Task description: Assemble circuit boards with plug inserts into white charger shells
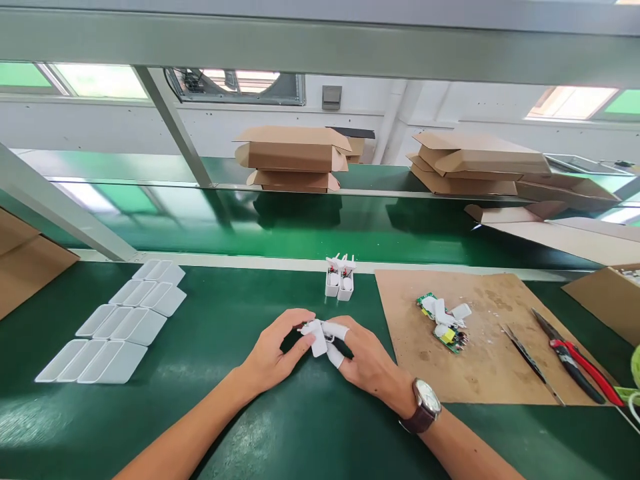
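Note:
Between my two hands, just above the green work surface, is a small white plastic part (318,337) with a flat square piece and a little metal showing. My left hand (283,347) pinches its left side between thumb and fingers. My right hand (364,353) grips the other side; white covers sit on its thumb and index fingertips. Ahead of my hands stand two small white open housings (345,287) with white pieces and red bits on top. A cluster of green circuit boards (451,339) with white plastic pieces lies to the right.
Rows of white rectangular covers (117,325) lie at left. On the brown cardboard sheet (415,373) at right are tweezers (533,365) and red-handled pliers (575,360). Cardboard boxes (295,153) stand on the back shelf. A metal post (173,127) rises at the left back.

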Demonstrator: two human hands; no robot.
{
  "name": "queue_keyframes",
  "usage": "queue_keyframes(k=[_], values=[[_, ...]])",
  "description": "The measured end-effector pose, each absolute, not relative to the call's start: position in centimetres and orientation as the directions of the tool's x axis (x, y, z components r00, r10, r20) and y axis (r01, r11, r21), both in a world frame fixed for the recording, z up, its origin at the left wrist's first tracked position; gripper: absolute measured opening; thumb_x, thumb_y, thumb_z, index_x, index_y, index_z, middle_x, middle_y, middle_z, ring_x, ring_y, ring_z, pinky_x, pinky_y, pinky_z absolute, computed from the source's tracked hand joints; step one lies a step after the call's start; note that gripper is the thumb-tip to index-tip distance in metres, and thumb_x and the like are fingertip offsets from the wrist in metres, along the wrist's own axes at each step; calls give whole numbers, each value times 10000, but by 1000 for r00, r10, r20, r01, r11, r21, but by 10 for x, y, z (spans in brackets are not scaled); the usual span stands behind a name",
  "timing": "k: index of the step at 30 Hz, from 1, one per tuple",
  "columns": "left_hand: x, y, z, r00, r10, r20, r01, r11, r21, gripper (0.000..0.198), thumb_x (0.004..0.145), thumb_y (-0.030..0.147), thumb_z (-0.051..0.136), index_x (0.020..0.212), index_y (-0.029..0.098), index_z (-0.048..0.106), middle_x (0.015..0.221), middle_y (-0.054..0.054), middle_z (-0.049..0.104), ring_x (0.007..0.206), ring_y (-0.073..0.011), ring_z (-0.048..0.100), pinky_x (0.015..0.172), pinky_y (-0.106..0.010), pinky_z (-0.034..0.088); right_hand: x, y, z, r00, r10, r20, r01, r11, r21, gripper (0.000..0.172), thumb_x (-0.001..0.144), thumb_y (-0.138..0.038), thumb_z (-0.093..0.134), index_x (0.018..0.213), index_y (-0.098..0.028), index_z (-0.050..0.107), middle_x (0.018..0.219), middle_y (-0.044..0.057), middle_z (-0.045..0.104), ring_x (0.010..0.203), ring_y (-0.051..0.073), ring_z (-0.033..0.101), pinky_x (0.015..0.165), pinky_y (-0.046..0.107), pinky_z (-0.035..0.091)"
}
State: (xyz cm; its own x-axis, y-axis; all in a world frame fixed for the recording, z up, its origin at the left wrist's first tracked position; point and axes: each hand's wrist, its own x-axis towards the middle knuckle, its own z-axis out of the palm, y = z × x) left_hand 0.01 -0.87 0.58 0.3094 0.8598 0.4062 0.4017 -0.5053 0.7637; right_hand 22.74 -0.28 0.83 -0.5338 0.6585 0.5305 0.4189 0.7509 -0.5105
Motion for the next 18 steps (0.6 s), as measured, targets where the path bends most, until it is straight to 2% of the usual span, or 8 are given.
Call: queue_keyframes(k=[5, 12, 16, 18], values=[[-1, -8, 11, 299, 825, 480, 401, -565, 721, 148, 999, 237, 538, 1128, 219, 608, 1108, -70, 693, 988, -167, 685, 840, -303, 596, 223, -5, 10, -596, 653, 468, 538, 757, -372, 294, 935, -72, 511, 1183, -194, 608, 1028, 106, 645, 890, 234, 639, 758, 372, 615], [-3, -8, 9, 304, 841, 448, 408, -540, 736, 129, 1001, 256, 524, 1091, 225, 611, 1067, -57, 688, 942, -165, 675, 810, -302, 588, 226, -7, 7, -553, 650, 521, 498, 759, -419, 294, 994, -117, 480, 1272, -196, 526, 1149, 129, 665, 969, 239, 678, 765, 363, 623], [-4, -9, 10, 305, 879, 367, 407, -469, 784, 181, 1013, 307, 502, 1109, 221, 630, 1034, -54, 706, 902, -169, 685, 811, -307, 590, 227, -8, 4, -484, 726, 488, 483, 687, -543, 288, 974, -145, 538, 1253, -215, 519, 1107, 96, 676, 906, 223, 698, 765, 353, 623], [-5, -8, 11, 311, 892, 327, 401, -435, 806, 202, 1020, 327, 488, 1115, 222, 632, 1025, -49, 712, 886, -166, 690, 810, -304, 594, 227, -6, 3, -473, 744, 471, 483, 667, -568, 293, 968, -161, 554, 1254, -220, 527, 1105, 89, 669, 898, 216, 695, 768, 347, 623]])
